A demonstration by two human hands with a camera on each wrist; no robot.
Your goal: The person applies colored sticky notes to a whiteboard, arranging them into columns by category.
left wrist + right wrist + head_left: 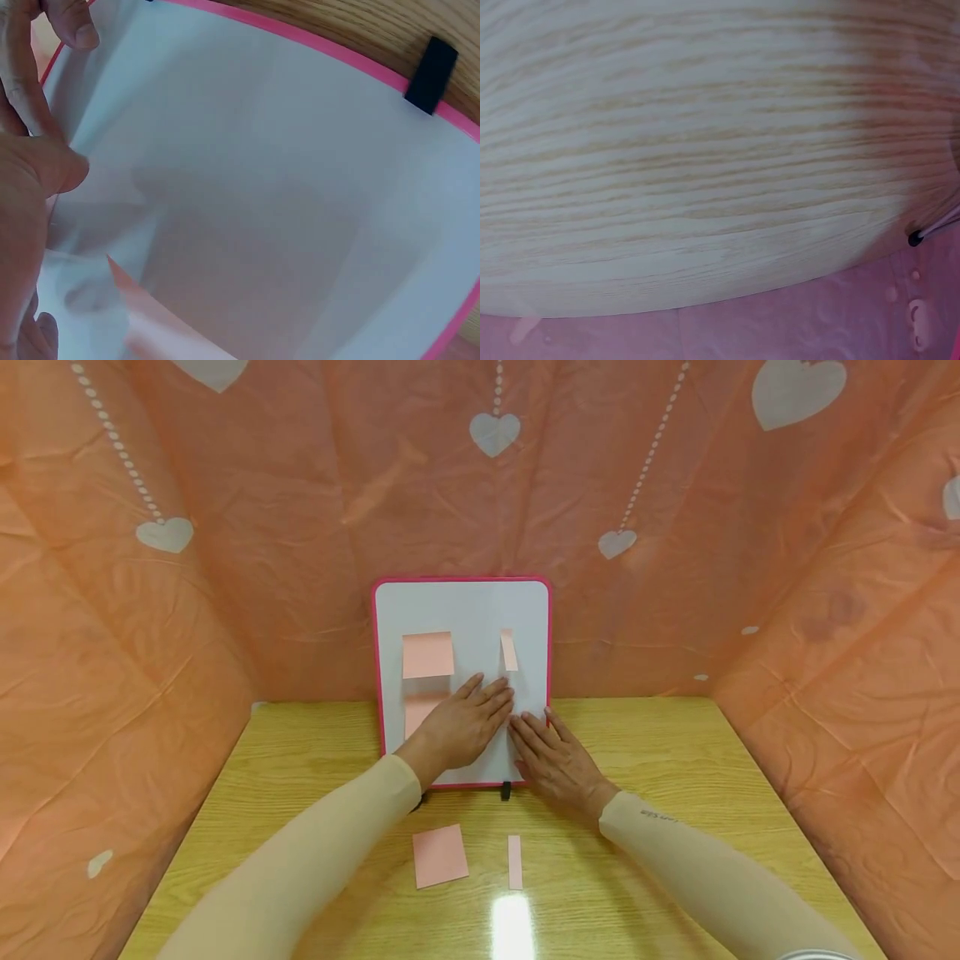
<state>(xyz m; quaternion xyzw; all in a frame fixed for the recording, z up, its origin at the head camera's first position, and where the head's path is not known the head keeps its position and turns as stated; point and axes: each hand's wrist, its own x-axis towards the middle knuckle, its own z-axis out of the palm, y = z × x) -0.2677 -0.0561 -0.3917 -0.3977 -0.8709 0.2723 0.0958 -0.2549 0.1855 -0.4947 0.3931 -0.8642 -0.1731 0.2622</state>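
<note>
A whiteboard (465, 606) with a pink frame stands upright on the table. On its left half are two pink sticky notes, an upper one (427, 655) and a lower one (424, 712) partly behind my left hand. A narrow pale pink strip (509, 650) hangs on the right half. My left hand (461, 727) lies across the board below that strip, fingers straight and pointing right. The fingers of my right hand (558, 764) rest extended on the board's lower right, fingertips close to the left ones. Whatever lies under the fingertips is hidden. The right wrist view misses the board.
A square pink sticky note (440, 857) and a narrow pink strip (514, 862) lie on the wooden table (645, 752) before the board. Black feet (506, 791) hold the board's lower edge. Orange cloth (300, 527) with hearts encloses the back and sides.
</note>
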